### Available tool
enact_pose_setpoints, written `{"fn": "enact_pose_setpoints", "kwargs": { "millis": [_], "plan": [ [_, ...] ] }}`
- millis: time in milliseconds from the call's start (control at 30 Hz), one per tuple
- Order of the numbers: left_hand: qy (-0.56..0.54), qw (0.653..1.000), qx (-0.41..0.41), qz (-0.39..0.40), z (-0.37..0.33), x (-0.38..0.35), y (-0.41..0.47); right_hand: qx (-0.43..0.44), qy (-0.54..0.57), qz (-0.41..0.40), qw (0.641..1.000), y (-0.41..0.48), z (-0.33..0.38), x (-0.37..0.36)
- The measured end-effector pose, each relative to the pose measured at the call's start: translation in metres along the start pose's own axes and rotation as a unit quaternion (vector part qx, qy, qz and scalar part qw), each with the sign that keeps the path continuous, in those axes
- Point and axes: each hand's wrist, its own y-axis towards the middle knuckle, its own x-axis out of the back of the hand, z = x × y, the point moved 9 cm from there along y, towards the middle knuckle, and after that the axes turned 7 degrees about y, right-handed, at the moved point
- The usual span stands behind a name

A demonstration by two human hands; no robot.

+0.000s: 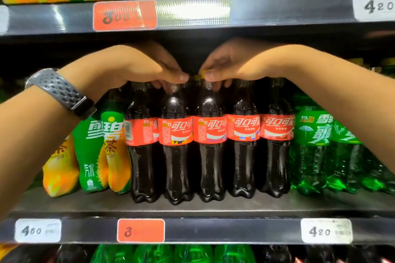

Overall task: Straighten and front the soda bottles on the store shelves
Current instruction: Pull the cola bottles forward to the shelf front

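Several dark cola bottles with red labels stand in a row at the middle shelf's front edge [192,209]. My left hand [149,66] reaches in from the left and grips the cap of the second cola bottle [176,134]. My right hand [230,64] comes in from the right with its fingers closed on the yellow cap of the third cola bottle [210,134]. The leftmost cola bottle [142,134] shows its barcode side. The two to the right [243,132] [276,132] face forward.
Orange-and-green tea bottles [111,151] lean to the left of the colas. Green soda bottles [312,151] stand to the right. The upper shelf rail [267,10] hangs just above my hands. Price tags [141,230] line the lower rail. A grey watch [62,92] sits on my left wrist.
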Motion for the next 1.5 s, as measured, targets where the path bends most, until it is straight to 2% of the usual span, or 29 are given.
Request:
{"fn": "enact_pose_setpoints", "kwargs": {
  "millis": [200,333,467,900,1133,1267,1367,1500],
  "plan": [
    [-0.001,1.0,-0.014,0.001,-0.004,-0.001,-0.005,-0.011,-0.041,-0.02,0.999,0.001,0.002,0.001],
    [0.026,0.999,-0.016,-0.018,-0.005,0.004,-0.009,-0.011,-0.022,-0.013,1.0,-0.002,0.0,0.0],
    [-0.016,0.998,-0.006,-0.058,0.0,0.012,-0.012,-0.016,0.004,0.0,1.0,-0.004,-0.004,0.001],
    [-0.063,0.996,-0.023,-0.06,0.008,0.013,-0.013,-0.033,-0.053,-0.043,0.997,0.001,0.0,0.001],
    [0.001,0.996,-0.016,-0.088,0.013,0.02,-0.021,-0.058,-0.098,-0.024,0.993,-0.002,0.003,0.001],
    [0.12,0.982,-0.002,-0.146,0.024,0.043,-0.038,-0.045,-0.064,-0.046,0.996,0.005,0.023,0.002],
    [0.19,0.972,0.004,-0.138,0.035,0.051,-0.046,-0.033,-0.069,-0.044,0.996,0.02,0.04,-0.012],
    [0.196,0.973,0.003,-0.122,0.053,0.058,-0.05,-0.023,-0.089,-0.042,0.995,0.042,0.06,-0.033]
  ]
}}
